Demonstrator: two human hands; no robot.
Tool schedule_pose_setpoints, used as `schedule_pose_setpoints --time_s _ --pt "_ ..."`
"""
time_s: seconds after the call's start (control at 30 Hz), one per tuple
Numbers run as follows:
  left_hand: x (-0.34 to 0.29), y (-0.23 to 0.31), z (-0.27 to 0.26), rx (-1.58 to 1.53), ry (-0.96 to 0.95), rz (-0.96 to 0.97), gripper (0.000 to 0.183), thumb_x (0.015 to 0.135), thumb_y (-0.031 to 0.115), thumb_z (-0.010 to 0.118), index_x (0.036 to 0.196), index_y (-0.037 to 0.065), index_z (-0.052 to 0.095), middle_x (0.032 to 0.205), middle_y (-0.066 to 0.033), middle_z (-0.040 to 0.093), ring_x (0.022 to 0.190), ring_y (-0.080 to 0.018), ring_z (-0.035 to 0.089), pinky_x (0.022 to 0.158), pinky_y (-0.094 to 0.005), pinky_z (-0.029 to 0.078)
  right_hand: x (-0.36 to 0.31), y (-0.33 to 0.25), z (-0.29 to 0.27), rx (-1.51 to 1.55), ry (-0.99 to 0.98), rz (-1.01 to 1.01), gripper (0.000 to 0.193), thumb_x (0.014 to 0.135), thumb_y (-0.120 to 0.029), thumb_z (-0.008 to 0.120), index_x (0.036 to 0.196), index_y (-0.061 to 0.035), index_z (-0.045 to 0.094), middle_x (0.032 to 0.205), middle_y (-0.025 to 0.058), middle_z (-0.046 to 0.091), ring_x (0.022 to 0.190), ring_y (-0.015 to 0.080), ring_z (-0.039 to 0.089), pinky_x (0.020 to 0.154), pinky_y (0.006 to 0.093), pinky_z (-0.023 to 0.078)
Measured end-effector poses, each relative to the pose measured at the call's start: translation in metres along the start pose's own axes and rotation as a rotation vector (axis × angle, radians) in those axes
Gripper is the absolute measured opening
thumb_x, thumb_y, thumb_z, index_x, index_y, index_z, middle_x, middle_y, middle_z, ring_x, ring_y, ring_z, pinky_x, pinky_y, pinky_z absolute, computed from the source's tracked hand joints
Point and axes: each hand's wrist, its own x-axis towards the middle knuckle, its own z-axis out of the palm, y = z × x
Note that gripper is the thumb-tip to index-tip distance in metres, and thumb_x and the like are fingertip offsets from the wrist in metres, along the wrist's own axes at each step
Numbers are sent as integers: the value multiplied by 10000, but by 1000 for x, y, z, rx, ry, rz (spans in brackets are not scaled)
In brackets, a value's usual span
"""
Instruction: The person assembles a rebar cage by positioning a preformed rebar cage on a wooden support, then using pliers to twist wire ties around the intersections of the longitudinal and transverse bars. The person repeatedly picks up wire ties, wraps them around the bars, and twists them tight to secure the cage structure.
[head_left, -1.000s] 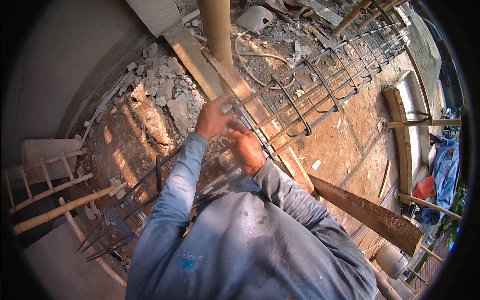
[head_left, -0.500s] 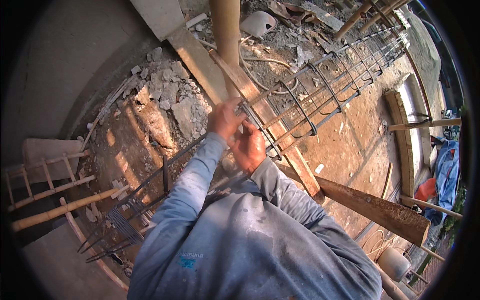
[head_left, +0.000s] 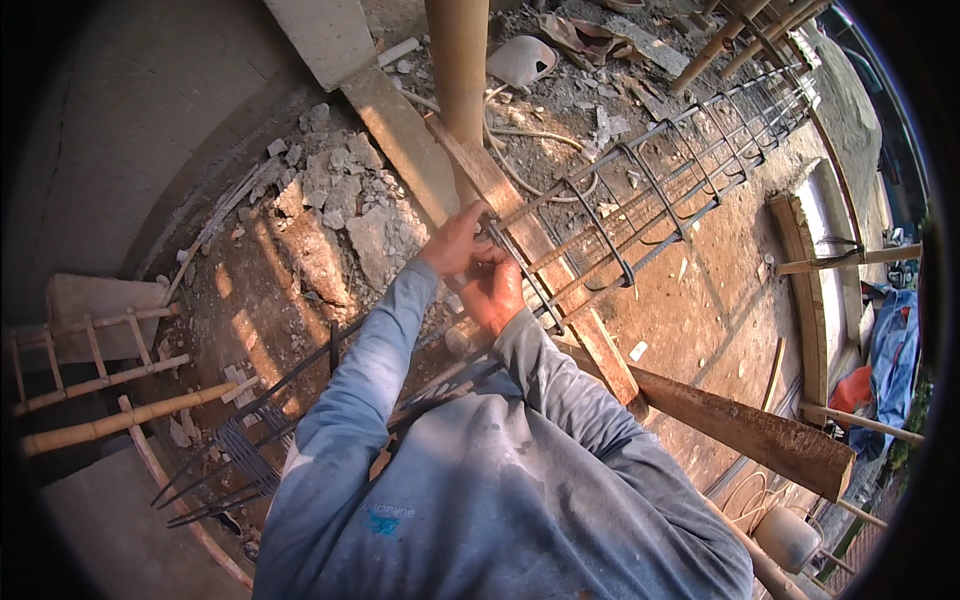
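A long rebar cage (head_left: pixel 655 188) of dark bars and square stirrups runs from my hands toward the far right. Its near end rests over a wooden plank (head_left: pixel 603 347). At that end, my left hand (head_left: pixel 452 246) is closed at the upper corner of the nearest stirrup (head_left: pixel 537 285), fingers bent round the steel. Just below and right of it, my right hand (head_left: pixel 495 295) is closed, with its fingers curled in against the same stirrup. Whatever sits between the right fingertips is hidden. The two hands nearly touch.
A bamboo post (head_left: pixel 457 70) stands just beyond the hands. Broken concrete (head_left: pixel 345 185) lies to the left, near a bamboo ladder (head_left: pixel 90 325). Bundled bent steel (head_left: pixel 245 445) is at lower left. A thick timber (head_left: pixel 750 425) juts out at right, before a blue tarp (head_left: pixel 893 350).
Both hands stay at the same stirrup, with small shifts of the fingers and wrists. The whole view has moved slightly, and my left forearm sits a little farther left.
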Motion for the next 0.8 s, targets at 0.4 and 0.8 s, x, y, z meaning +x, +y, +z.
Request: schedule_pose_setpoints --time_s 0.4,0.8 --pt "15 -12 -5 -993 38 -429 264 909 174 820 1100 3 755 1000 -94 769 871 -175 718 738 -324 593 14 3 -12 -156 100 23 243 782 120 572 958 -47 574 919 67 534 852 235 555 931 578 491" --pt "13 -6 -2 -1000 81 -401 288 903 234 851 1124 67 772 961 -53 747 880 -171 702 740 -347 598 6 -3 -6 -177 20 52 196 887 39 558 1077 -9 542 1076 158 615 1077 322 593 1006 555 477"
